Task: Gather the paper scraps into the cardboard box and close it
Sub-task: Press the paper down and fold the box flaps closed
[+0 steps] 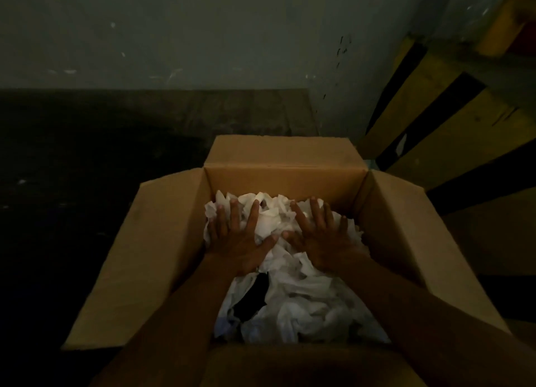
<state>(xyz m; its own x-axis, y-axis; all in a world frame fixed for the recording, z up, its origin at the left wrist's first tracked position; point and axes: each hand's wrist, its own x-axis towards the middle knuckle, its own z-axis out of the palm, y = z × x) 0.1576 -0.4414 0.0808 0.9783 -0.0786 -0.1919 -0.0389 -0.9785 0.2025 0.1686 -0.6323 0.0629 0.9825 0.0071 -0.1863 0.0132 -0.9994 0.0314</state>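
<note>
Scraps (301,299) of white paper fill the box (284,180), which sits at lower centre of the frame, open at the top. Its left flap (139,256) and right flap (420,241) spread outward, the far flap (281,150) stands behind, and the near flap (304,366) lies in shadow at the bottom edge.

Both bare arms reach in from the bottom of the frame. The left grip (237,238) lies palm down on the far left of the heap, fingers straight and spread wide, holding nothing. The right grip (322,238) lies the same way just beside it on the far right of the heap, fingers splayed, pressing the paper. The two thumbs nearly meet.

A dark patch (255,296) shows among the scraps below the left grip; I cannot tell what it is. The box stands on a dark surface (72,169) that runs to a grey wall (174,38) across the top of the frame. Yellowish boards (435,119) slant at upper right.
</note>
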